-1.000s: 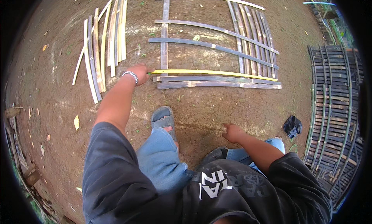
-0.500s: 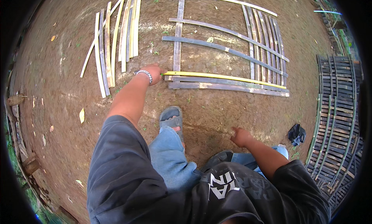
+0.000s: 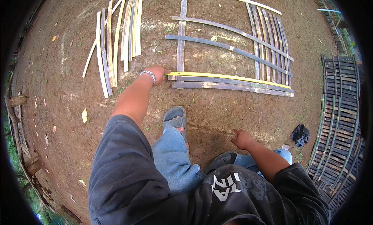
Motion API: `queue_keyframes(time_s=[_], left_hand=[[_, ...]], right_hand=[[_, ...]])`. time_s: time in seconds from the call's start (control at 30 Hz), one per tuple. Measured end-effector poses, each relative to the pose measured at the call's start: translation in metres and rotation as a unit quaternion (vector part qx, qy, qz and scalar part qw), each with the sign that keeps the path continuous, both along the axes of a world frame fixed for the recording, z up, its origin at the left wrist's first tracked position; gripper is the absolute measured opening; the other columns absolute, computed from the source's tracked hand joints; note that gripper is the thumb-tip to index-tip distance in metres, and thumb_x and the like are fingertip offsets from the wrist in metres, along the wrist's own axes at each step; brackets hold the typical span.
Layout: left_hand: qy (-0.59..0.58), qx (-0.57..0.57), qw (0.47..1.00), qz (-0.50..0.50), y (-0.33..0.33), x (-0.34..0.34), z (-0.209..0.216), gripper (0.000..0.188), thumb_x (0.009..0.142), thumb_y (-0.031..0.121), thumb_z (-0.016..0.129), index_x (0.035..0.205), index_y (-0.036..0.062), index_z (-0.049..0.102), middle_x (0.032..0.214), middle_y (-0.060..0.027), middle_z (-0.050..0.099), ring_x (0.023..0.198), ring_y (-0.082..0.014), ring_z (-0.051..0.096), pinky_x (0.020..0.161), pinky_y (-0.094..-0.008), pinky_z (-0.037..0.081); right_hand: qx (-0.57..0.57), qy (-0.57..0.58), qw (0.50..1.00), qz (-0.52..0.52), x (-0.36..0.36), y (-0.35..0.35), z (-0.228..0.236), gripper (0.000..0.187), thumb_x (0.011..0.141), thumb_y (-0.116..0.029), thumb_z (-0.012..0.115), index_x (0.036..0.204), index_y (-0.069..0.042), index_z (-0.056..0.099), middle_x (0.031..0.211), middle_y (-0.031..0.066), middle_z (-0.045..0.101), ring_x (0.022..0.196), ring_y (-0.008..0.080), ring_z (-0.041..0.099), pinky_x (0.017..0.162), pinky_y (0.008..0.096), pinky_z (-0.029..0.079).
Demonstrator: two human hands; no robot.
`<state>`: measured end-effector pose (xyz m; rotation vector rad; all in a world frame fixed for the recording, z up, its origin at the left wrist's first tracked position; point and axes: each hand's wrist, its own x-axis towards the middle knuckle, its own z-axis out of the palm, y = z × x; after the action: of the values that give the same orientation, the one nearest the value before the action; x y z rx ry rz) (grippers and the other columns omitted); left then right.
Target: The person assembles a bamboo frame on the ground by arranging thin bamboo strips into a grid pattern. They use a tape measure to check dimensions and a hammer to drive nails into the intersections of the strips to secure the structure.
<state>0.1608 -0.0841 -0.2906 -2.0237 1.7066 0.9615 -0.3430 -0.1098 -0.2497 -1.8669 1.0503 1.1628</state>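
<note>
My left hand (image 3: 158, 75), with a chain bracelet at its wrist, reaches forward and is closed at the left end of a yellow measuring tape (image 3: 229, 77). A bit of green shows at its fingertips. The tape runs rightward along dark bamboo slats (image 3: 233, 86) at the near side of a slatted frame (image 3: 181, 46) lying on the ground. My right hand (image 3: 243, 139) hangs over bare soil near my right knee, loosely bent with a finger stretched out. Nothing shows in it, and it touches no slat.
Loose bamboo strips (image 3: 109, 50) lie left of the frame, some crossing. At the right are stacked slatted panels (image 3: 339, 120), with a black plastic bag (image 3: 300, 134) beside them. My sandalled foot (image 3: 175, 118) stands between the frame and me. Logs (image 3: 33, 164) edge the left side.
The whole view has shifted a little, so everything sits slightly further right. Both hands keep their places relative to the frame and the tape.
</note>
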Motion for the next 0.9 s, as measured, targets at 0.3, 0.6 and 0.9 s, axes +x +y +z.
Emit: queue_keyframes(time_s=[0.3,0.6,0.9], left_hand=[[0.0,0.002,1.0,-0.002,-0.001,-0.001,0.0,0.048,0.098,0.021,0.056,0.145,0.0275,0.057,0.136,-0.0185,0.054,0.128,-0.0357,0.054,0.111,-0.0445,0.044],[-0.007,0.0,1.0,-0.004,0.0,0.0,-0.007,0.049,0.098,0.019,0.055,0.146,0.0276,0.056,0.139,-0.0189,0.053,0.131,-0.0364,0.053,0.113,-0.0442,0.042],[-0.011,-0.008,1.0,-0.005,0.001,0.003,-0.006,0.049,0.098,0.02,0.054,0.146,0.0276,0.056,0.139,-0.0181,0.053,0.131,-0.0358,0.053,0.113,-0.044,0.043]], right_hand=[[-0.008,0.005,1.0,-0.014,-0.001,0.002,0.006,0.071,0.094,-0.04,0.061,0.153,-0.007,0.04,0.144,0.027,0.053,0.132,0.0396,0.053,0.112,0.0443,0.043],[-0.013,0.005,1.0,-0.002,-0.013,-0.002,0.001,0.071,0.095,-0.042,0.06,0.154,-0.007,0.039,0.143,0.0269,0.053,0.131,0.0406,0.054,0.111,0.0443,0.044],[-0.033,-0.004,0.999,0.021,-0.016,0.0,0.003,0.072,0.095,-0.044,0.06,0.154,-0.008,0.038,0.144,0.0269,0.053,0.131,0.0398,0.054,0.111,0.0439,0.044]])
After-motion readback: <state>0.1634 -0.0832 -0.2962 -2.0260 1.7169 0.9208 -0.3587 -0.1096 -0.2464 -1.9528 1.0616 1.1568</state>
